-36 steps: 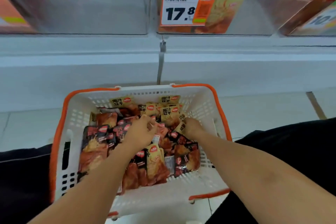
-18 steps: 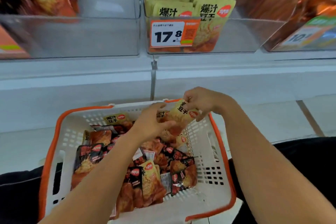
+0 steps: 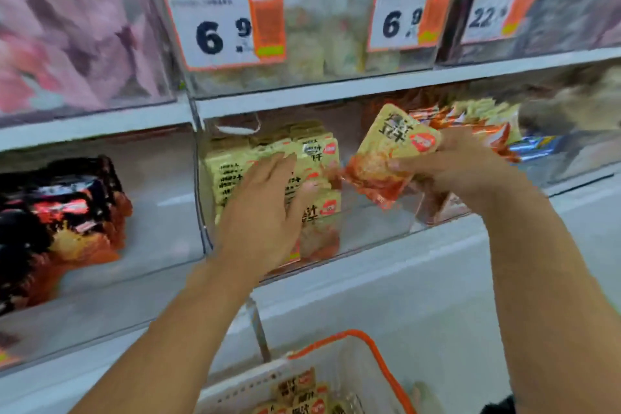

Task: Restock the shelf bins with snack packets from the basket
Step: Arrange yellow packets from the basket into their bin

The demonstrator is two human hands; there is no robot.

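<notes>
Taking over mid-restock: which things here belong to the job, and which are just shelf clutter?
In the job:
- yellow packet, gripped by right hand
- yellow packet stack in the middle bin, left hand flat against it
- basket

Not in the job:
- black packets, left bin
- price tags
- pink packs

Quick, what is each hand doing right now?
Left hand: open, fingers straight, pressed against the yellow packets standing in the bin.
Right hand: closed on a yellow snack packet, held beside that bin's stack.
</notes>
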